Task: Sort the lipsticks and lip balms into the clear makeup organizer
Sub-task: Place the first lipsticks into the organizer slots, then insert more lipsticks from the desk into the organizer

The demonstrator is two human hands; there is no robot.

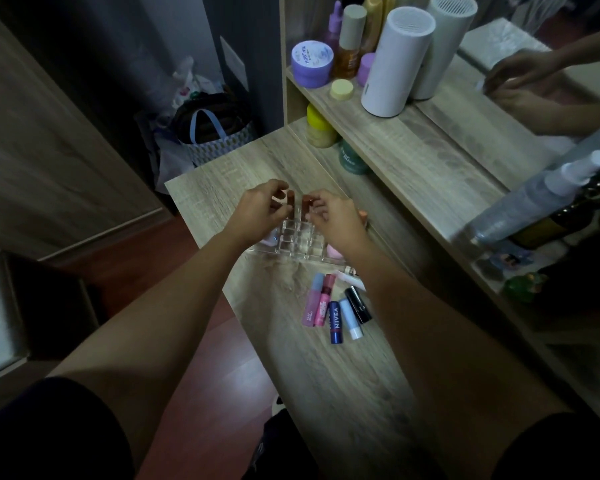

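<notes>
A clear makeup organizer (297, 242) with a grid of small cells stands on the wooden table. My left hand (257, 213) pinches a brown lipstick (290, 199) upright over the far cells. My right hand (336, 218) pinches a second reddish-brown lipstick (306, 201) beside it. Pale pink items show at the organizer's left (269, 240) and right (334, 251) edges. In front lie loose sticks: a pink-and-blue tube (311, 300), a pink tube (324, 299), a dark blue Nivea balm (335, 322), a light blue balm (350, 318) and a black lipstick (358, 304).
A raised shelf (413, 147) runs along the table's right with jars, bottles and a white cylinder (395, 62). A mirror stands behind it. A spray bottle (534, 199) lies at the right. Bags (208, 133) sit on the floor past the table's far end.
</notes>
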